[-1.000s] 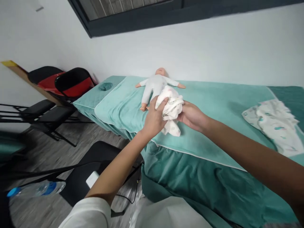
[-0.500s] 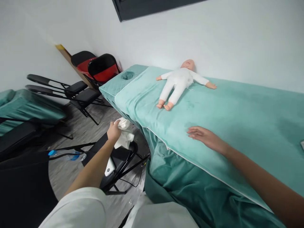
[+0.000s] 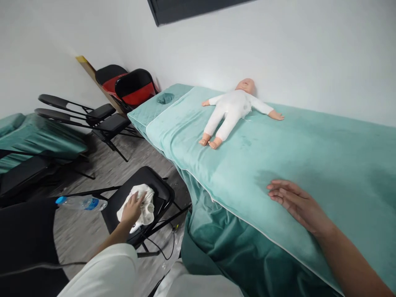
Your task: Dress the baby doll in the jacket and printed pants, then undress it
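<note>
My left hand (image 3: 131, 208) rests on a bundled white cloth (image 3: 144, 205), pressing it onto the seat of a black folding chair (image 3: 154, 187) beside the bed; its fingers curl over the cloth. My right hand (image 3: 295, 202) lies flat with fingers stretched out on the teal blanket (image 3: 278, 148) of the bed, holding nothing. A baby doll (image 3: 230, 110) in a white suit lies on its back further up the blanket, arms spread, well apart from both hands.
A water bottle (image 3: 82, 203) with a blue cap lies to the left of the chair. Several black and red folding chairs (image 3: 123, 88) stand by the wall at the left. Another teal-covered bed (image 3: 37, 138) is at far left. A cable runs across the floor.
My left hand has carried the white cloth from in front of the doll down off the bed onto the black chair seat. My right hand let go and lies flat on the blanket.
</note>
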### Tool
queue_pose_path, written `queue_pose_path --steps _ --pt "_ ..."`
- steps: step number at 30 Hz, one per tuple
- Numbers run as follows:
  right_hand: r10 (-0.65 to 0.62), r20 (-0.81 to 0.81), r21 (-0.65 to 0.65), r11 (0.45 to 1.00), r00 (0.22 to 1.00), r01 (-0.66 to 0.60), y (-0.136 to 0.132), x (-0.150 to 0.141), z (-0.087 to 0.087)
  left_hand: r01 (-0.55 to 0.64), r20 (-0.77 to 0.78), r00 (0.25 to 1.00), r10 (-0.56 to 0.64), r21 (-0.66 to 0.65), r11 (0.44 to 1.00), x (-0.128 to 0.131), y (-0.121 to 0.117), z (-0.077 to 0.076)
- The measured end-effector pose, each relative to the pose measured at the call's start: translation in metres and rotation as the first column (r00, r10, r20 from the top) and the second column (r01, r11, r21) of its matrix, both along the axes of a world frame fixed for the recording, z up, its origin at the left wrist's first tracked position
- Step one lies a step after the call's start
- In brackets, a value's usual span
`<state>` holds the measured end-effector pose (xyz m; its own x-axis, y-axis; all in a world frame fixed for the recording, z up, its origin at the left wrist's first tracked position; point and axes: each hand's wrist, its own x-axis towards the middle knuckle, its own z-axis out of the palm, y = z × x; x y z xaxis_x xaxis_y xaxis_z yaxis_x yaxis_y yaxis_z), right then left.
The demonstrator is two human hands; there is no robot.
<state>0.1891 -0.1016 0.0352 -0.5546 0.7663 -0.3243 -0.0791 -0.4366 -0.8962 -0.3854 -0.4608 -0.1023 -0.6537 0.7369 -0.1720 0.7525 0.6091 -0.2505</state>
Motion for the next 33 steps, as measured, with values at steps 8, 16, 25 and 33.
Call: queue_pose_path --steps 8,16,25,33 --pt "-0.015 -0.03 0.056 0.998 0.999 0.016 -0.007 0.0 0.0 -0.076 -0.082 0.993 0.08 0.054 0.996 0.023 0.01 -0.006" --pt "-0.034 -0.017 0.139 0.99 0.999 0.036 -0.01 0.003 -0.011 0.008 -0.03 1.0 -0.006 0.07 0.998 0.027 0.001 -0.011" --pt "0.018 0.121 0.28 0.959 0.992 -0.051 -0.013 0.005 -0.009 0.2 0.018 0.98 -0.2 -0.196 0.96 0.014 -0.008 0.003" --pt "0.005 0.149 0.296 0.954 0.989 -0.05 -0.014 0.004 -0.008 0.086 -0.054 0.994 -0.095 -0.14 0.986 0.006 0.008 0.002"
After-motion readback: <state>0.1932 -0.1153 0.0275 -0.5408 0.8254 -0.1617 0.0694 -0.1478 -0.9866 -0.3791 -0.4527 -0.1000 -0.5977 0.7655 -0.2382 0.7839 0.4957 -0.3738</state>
